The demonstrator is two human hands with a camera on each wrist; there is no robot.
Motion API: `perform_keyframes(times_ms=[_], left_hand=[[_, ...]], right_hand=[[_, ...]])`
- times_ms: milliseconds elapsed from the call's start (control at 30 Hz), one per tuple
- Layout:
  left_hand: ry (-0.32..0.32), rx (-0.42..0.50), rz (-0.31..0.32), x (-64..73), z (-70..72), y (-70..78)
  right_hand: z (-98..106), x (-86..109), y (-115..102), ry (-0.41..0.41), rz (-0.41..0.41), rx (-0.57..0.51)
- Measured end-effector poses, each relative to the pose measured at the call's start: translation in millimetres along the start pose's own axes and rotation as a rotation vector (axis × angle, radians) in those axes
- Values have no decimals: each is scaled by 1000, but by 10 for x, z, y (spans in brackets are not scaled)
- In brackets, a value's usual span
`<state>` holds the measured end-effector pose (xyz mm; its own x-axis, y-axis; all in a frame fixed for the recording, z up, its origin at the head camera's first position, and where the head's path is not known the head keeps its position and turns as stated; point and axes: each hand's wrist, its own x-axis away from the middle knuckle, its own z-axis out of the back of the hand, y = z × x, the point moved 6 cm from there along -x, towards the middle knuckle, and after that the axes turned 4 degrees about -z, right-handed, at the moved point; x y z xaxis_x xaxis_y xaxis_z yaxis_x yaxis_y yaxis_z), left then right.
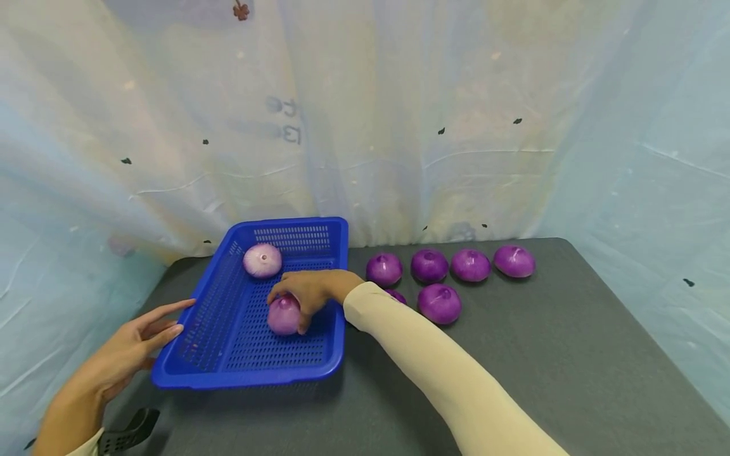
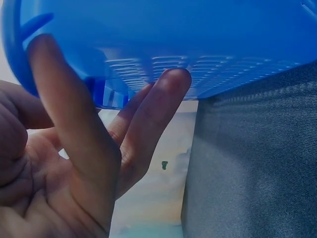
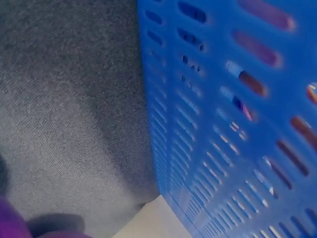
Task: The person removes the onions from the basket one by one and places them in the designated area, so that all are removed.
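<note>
My right hand [image 1: 308,291] reaches over the right rim of a blue plastic basket [image 1: 333,370] and grips a red onion [image 1: 283,315] low inside it, thumb on one side and fingers on the other. Farther back in the basket sits a paler onion [image 1: 263,261]. At the basket's left rim, my left hand [image 1: 137,345] holds on with thumb and fingers. In the left wrist view, a fingertip [image 2: 176,79] lies against the slotted underside of the basket. Basket slots [image 3: 198,148] block the right wrist view of the right hand's grip.
Right of the basket, several red onions [image 1: 470,265] stand on the dark grey table [image 1: 547,354], one partly hidden by the right sleeve [image 1: 433,373]. A pale plastic sheet [image 1: 388,126] hangs behind the table. A black strap [image 1: 130,434] shows by the left wrist.
</note>
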<state>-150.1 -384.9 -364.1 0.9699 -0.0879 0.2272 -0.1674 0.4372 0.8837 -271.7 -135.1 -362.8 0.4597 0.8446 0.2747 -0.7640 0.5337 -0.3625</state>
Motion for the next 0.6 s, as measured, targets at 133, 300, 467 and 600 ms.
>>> perform_keyframes(times_ms=[133, 300, 467, 600], left_hand=[[-3, 7, -1, 2, -1, 2], [-4, 15, -5, -10, -3, -5], [-9, 29, 2, -15, 5, -12], [-15, 34, -6, -19, 9, -8]], right_hand=[[46, 19, -31, 52, 50, -30], [126, 81, -52, 110, 78, -112], [165, 151, -91, 138, 96, -137], [230, 273, -138, 175, 117, -146]])
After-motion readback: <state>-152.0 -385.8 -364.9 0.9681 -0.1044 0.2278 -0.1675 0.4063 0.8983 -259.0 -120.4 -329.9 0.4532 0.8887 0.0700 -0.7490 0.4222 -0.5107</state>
